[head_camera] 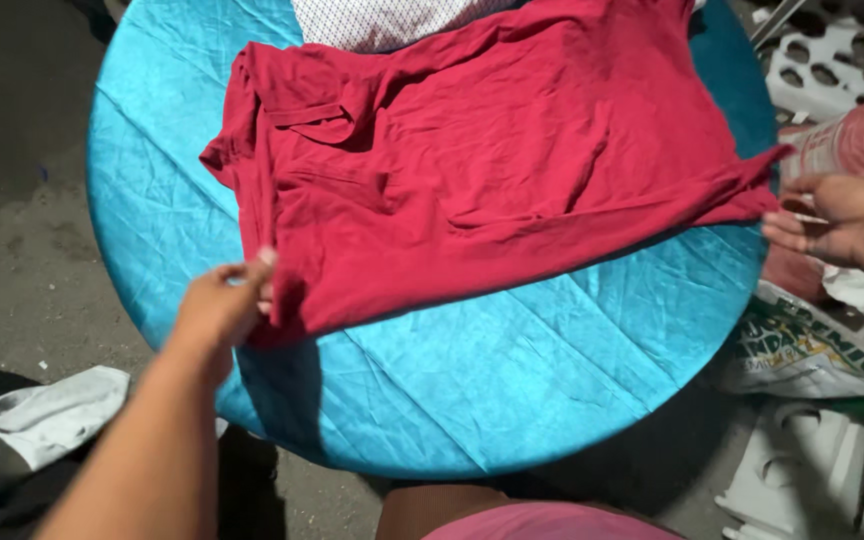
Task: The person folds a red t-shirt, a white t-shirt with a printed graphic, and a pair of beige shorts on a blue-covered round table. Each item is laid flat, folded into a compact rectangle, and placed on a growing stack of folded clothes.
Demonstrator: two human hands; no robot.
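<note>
Lying crosswise – red shirt (pixel 512 170), collar leftward | left hand (pixel 222 305), right hand (pixel 837 220) – each grip pinching hem corners

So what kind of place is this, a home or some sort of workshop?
Probably an informal outdoor or yard work spot, not a tidy room. A round table in a blue cover stands on rough bare ground, with printed sacks and white plastic pieces piled beside it.
</note>
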